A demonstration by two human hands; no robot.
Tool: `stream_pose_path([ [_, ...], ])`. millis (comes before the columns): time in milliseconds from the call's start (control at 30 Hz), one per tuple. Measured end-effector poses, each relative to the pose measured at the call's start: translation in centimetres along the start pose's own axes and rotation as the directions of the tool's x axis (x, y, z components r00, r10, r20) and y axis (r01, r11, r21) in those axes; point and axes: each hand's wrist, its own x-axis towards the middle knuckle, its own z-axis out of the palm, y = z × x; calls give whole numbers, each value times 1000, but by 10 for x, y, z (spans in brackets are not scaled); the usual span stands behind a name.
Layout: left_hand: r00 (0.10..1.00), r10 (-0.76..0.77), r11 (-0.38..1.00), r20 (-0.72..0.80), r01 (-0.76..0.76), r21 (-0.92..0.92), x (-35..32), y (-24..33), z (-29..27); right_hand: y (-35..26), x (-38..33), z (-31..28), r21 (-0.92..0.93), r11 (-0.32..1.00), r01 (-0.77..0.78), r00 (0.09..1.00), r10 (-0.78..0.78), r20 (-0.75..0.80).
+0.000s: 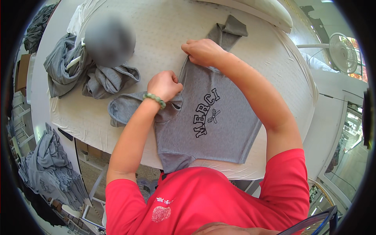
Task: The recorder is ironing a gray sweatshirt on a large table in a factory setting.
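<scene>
A grey sweatshirt point(231, 117) with dark lettering and a small bow print on its chest lies on the pale cloth-covered table point(156, 35). Its printed front faces up, and the hem side lies to the right. My left hand point(162, 86), a green beaded bracelet on its wrist, is closed on the garment's far left edge, beside a bunched sleeve point(125, 109). Farther out and to the right, my right hand point(203, 53) pinches the same garment near its far edge. Past it a sleeve point(231, 31) stretches away, folded at the end. The fingertips of both hands are partly hidden.
Crumpled grey garments point(64, 64) lie at the table's far left, partly behind a blurred round patch point(109, 39). A heap of grey garments point(51, 164) hangs low at the left. A white padded board point(266, 9) borders the far right; a fan point(342, 53) stands beyond.
</scene>
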Motion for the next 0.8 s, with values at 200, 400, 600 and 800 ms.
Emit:
stream_pose_path([
  [200, 994, 111, 808, -15, -99, -580, 8, -29, 2, 3, -3, 6, 51, 999, 1, 998, 3, -68],
  [400, 990, 102, 652, -101, -143, -744, 8, -46, 20, 3, 1, 19, 10, 999, 44, 990, -43, -135],
  [600, 725, 670, 687, -159, -524, 503, 14, -25, -3, 8, -28, 44, 29, 999, -39, 874, 48, -483],
  [800, 583, 757, 292, 295, -705, 646, 50, -2, -41, 66, -82, 44, -103, 989, 109, 871, -144, -470],
])
